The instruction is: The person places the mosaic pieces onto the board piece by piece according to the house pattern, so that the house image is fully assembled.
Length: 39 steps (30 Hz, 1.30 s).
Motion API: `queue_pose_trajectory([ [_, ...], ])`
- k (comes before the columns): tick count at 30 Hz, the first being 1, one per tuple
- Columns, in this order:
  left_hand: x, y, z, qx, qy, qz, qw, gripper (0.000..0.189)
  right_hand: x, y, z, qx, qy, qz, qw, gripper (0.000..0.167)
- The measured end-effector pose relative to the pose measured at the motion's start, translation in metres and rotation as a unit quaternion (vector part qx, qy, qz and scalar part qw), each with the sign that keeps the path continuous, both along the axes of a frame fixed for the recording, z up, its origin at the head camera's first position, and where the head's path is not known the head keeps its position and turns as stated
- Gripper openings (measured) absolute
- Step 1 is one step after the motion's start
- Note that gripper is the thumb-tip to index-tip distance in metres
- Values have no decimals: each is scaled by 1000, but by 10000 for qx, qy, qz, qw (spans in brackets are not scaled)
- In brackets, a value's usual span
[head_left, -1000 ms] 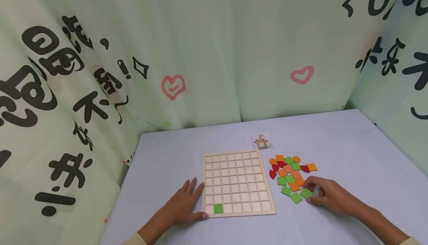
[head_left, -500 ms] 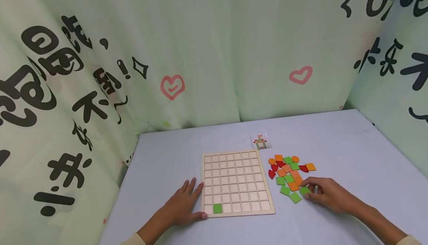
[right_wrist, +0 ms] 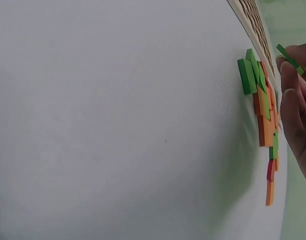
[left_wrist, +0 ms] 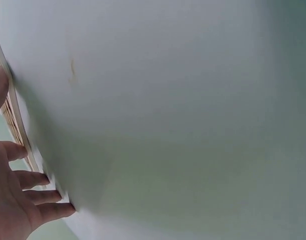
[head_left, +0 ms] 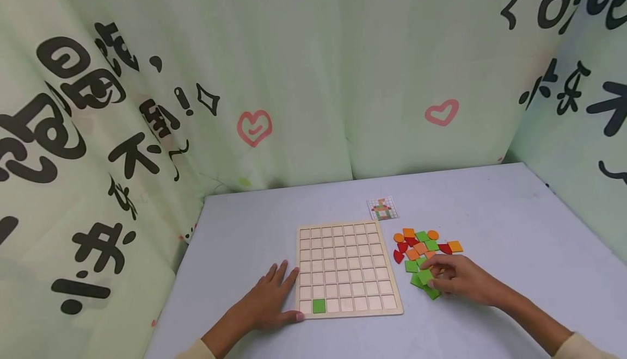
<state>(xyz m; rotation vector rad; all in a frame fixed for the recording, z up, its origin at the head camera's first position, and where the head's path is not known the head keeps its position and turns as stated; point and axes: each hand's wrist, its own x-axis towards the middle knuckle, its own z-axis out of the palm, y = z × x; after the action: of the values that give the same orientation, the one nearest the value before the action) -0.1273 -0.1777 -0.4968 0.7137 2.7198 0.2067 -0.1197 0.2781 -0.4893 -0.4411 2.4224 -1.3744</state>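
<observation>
A wooden grid board [head_left: 349,266] lies on the table, with one green square tile [head_left: 319,305] set in its bottom row, second cell from the left. My left hand [head_left: 266,299] rests at the board's left edge, fingers spread and straight, thumb at the lower corner. My right hand [head_left: 458,279] pinches another green square tile [head_left: 425,277] between thumb and fingers. In the right wrist view this green tile [right_wrist: 290,59] is held edge-on, above the tile pile. Beneath and beyond the hand lie loose orange, red and green tiles [head_left: 420,248], some hidden by the fingers.
A small picture card [head_left: 383,208] with a coloured pattern on a grid lies behind the board's top right corner. The white table [head_left: 245,223] reaches back to a pale green curtain [head_left: 299,76] with dark lettering and pink hearts.
My right hand has picked the green square tile up from the pile's near right side and carried it left, over the other green tiles. The left hand stays put.
</observation>
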Motion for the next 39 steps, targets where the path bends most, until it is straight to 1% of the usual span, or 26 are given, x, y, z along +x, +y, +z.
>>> queue_pose_trajectory([
  [3, 0, 0, 3, -2, -33, 6, 10000, 100, -4, -10, 0, -99, -109, 101, 9998, 34],
  [7, 1, 0, 5, 20, -61, 17, 10000, 101, -7, -22, 1, -127, -23, 265, 9996, 34],
  [12, 0, 0, 3, -22, -39, 4, 10000, 101, -10, -40, 3, -246, 33, 440, 9987, 33],
  [15, -1, 0, 1, 14, -26, -18, 10000, 101, -12, -52, 3, -275, -87, 517, 9982, 32],
  [19, -1, -1, 0, 46, 12, -5, 10000, 101, -15, -70, 2, -368, -285, 736, 9962, 30],
  [24, -2, -2, -1, 87, -42, 54, 9999, 102, -18, -90, 2, -331, -365, 1064, 9931, 28],
  [27, -3, -1, -1, 100, -69, 66, 9999, 101, -18, -99, 3, -364, -400, 1146, 9919, 28],
  [30, -3, -1, -1, 47, -60, 59, 10000, 101, -19, -107, 4, -425, -319, 1139, 9921, 27],
  [35, -3, 0, -1, -61, -80, 69, 9999, 102, -21, -120, 3, -287, 96, 1038, 9941, 27],
  [39, -3, -1, 0, -82, -92, 73, 9999, 102, -24, -132, 1, -272, 215, 1049, 9939, 27],
])
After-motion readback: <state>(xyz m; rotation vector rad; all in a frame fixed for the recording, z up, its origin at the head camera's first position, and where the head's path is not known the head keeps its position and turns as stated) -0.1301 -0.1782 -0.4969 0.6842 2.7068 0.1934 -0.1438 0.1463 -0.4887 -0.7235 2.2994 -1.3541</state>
